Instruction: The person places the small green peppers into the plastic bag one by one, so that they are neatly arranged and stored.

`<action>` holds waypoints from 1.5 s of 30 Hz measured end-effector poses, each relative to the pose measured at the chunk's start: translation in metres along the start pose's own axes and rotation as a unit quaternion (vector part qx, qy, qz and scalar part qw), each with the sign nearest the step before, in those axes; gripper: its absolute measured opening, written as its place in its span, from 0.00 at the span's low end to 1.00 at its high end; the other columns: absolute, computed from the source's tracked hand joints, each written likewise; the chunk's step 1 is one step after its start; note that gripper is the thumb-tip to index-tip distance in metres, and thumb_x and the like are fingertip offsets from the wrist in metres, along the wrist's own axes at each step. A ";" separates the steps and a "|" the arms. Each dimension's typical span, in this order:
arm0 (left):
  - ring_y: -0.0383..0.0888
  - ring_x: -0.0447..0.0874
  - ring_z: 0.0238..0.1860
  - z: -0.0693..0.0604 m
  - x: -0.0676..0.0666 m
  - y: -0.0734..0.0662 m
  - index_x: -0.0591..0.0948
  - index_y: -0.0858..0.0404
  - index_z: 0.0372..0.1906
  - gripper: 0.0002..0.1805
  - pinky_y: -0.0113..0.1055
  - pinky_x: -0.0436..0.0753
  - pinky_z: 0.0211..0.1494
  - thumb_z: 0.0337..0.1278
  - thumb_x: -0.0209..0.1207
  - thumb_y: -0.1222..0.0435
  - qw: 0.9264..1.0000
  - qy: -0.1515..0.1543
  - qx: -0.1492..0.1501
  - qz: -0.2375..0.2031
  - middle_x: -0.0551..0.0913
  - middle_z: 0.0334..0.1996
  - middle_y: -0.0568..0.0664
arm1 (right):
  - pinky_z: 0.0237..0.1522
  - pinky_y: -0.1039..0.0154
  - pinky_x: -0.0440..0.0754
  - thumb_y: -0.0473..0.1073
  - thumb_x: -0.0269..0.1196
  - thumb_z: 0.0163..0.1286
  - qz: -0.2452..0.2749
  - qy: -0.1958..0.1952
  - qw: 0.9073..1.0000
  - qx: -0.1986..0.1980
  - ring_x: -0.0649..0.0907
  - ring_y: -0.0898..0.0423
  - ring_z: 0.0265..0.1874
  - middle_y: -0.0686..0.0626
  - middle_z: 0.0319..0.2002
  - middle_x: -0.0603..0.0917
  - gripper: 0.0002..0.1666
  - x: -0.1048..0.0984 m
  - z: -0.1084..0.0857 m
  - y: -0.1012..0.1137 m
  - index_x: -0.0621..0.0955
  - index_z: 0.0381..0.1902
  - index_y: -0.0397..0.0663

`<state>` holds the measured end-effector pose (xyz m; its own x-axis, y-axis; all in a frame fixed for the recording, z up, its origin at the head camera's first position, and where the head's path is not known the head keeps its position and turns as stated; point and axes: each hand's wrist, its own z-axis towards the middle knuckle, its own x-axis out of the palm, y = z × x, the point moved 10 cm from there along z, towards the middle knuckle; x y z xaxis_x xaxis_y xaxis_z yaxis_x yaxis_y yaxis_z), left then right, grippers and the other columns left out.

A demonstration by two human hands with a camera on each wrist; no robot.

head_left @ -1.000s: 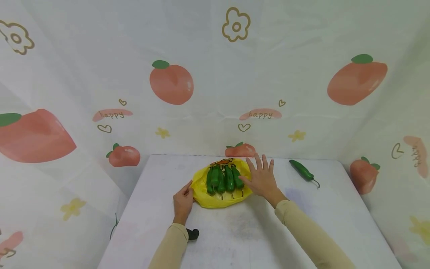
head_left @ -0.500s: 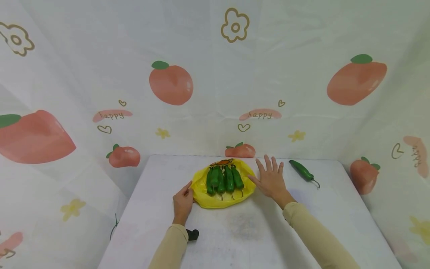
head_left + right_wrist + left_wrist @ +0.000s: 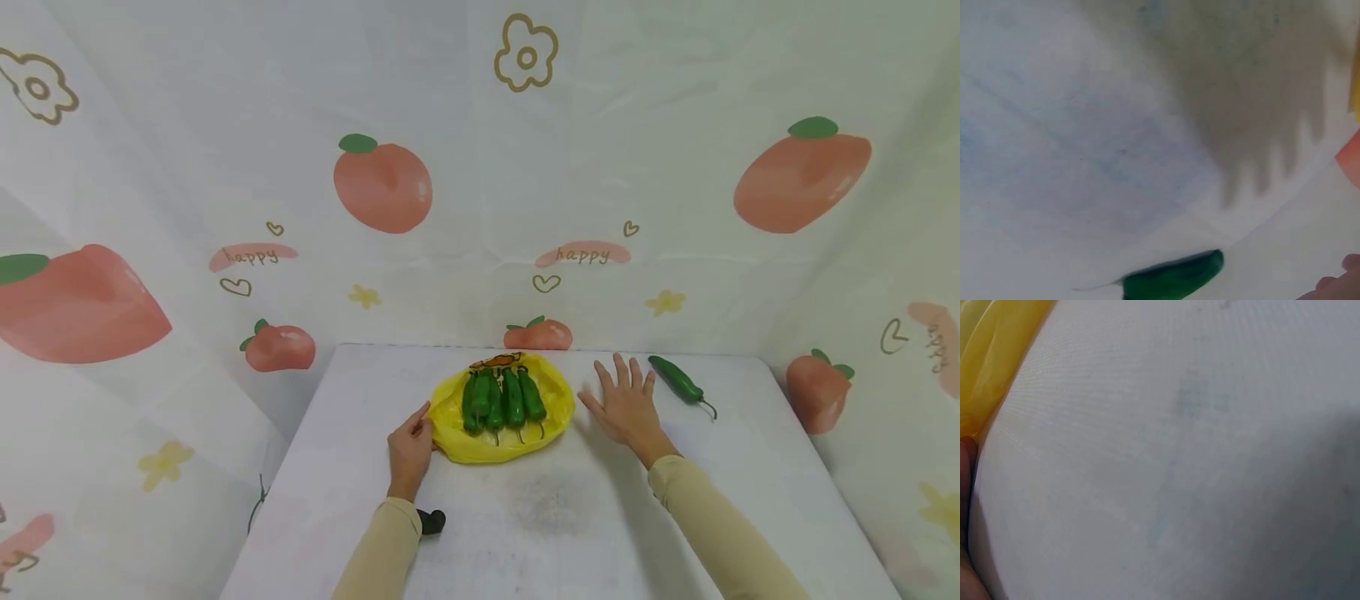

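A yellow plastic bag [image 3: 491, 451] lies spread on the table, with several green peppers [image 3: 513, 400] side by side on it, stems mostly toward me. At the bag's left edge my left hand [image 3: 409, 454] pinches the plastic between thumb and fingers; the left wrist view catches only a sliver of that hand beside the yellow plastic [image 3: 997, 356]. My right hand [image 3: 628, 413] hovers with fingers spread, between the bag and a single green pepper [image 3: 678, 381] at the back right. That lone pepper [image 3: 1172, 278] also shows in the right wrist view, apart from my fingers.
The white table [image 3: 525, 542] is backed and flanked by hanging cloth [image 3: 465, 283] printed with fruit and flowers. A small black object [image 3: 431, 522] sits beside my left wrist. Past the table's left edge, a thin dark green strand [image 3: 257, 504] shows against the cloth.
My right hand has moved right, from over the bag's right edge toward the lone pepper, its fingers still spread. The left hand, bag and peppers have stayed in place.
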<state>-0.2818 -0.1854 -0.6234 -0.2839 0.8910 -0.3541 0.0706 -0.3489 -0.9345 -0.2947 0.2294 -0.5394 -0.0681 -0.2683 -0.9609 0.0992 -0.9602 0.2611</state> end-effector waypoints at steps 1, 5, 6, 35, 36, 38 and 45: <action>0.41 0.79 0.23 0.000 0.000 0.000 0.83 0.46 0.63 0.21 0.29 0.84 0.27 0.69 0.56 0.62 1.000 0.000 -0.001 -0.001 0.88 0.35 0.54 | 0.74 0.22 0.38 0.66 0.50 0.76 -0.005 0.002 1.000 0.002 0.48 0.26 0.78 0.30 0.79 0.50 0.45 0.001 0.000 -0.003 0.60 0.79 0.45; 0.40 0.80 0.23 0.000 -0.001 0.000 0.83 0.48 0.63 0.21 0.29 0.84 0.27 0.69 0.57 0.63 1.000 -0.002 -0.001 -0.008 0.88 0.36 0.55 | 0.73 0.21 0.38 0.67 0.50 0.76 -0.007 -0.006 1.000 0.010 0.49 0.25 0.77 0.29 0.78 0.52 0.46 0.002 0.001 -0.017 0.61 0.79 0.44; 0.40 0.80 0.23 0.000 -0.002 0.000 0.83 0.48 0.63 0.21 0.29 0.84 0.27 0.68 0.57 0.63 1.000 -0.003 -0.002 -0.009 0.89 0.36 0.55 | 0.72 0.20 0.39 0.67 0.51 0.76 -0.006 -0.009 1.000 0.013 0.50 0.24 0.77 0.29 0.78 0.53 0.46 0.001 0.001 -0.022 0.61 0.78 0.43; 0.41 0.81 0.24 -0.001 0.002 -0.001 0.83 0.48 0.63 0.21 0.29 0.84 0.28 0.67 0.58 0.63 1.000 0.003 -0.011 -0.019 0.88 0.38 0.55 | 0.65 0.15 0.48 0.62 0.61 0.72 -0.018 -0.010 0.999 0.044 0.53 0.16 0.71 0.19 0.73 0.53 0.51 -0.014 -0.016 -0.099 0.58 0.76 0.34; 0.41 0.81 0.24 -0.002 0.002 -0.001 0.83 0.48 0.63 0.21 0.29 0.84 0.28 0.68 0.58 0.63 1.000 0.002 -0.010 -0.016 0.88 0.38 0.55 | 0.65 0.15 0.50 0.61 0.62 0.72 -0.025 -0.017 0.999 0.041 0.54 0.16 0.70 0.18 0.72 0.54 0.50 -0.015 -0.017 -0.099 0.59 0.76 0.33; 0.41 0.81 0.24 -0.001 0.000 -0.001 0.84 0.48 0.63 0.21 0.29 0.84 0.27 0.67 0.58 0.63 1.000 0.000 -0.011 -0.015 0.88 0.37 0.55 | 0.63 0.15 0.54 0.60 0.64 0.70 -0.038 -0.037 0.998 0.034 0.58 0.16 0.69 0.18 0.70 0.58 0.50 -0.019 -0.018 -0.101 0.61 0.73 0.30; 0.41 0.81 0.25 0.001 0.001 0.002 0.83 0.46 0.63 0.21 0.29 0.85 0.28 0.68 0.58 0.62 1.000 0.005 -0.018 -0.011 0.87 0.37 0.54 | 0.59 0.21 0.67 0.51 0.69 0.67 -0.019 -0.099 0.995 0.010 0.68 0.16 0.60 0.15 0.62 0.68 0.43 -0.033 -0.021 -0.113 0.68 0.67 0.25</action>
<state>-0.2828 -0.1855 -0.6255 -0.2756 0.9016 -0.3335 0.0989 -0.3185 -0.9427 -0.2824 0.3479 -0.5392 -0.2655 -0.2398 -0.9338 0.0739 -0.9708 0.2283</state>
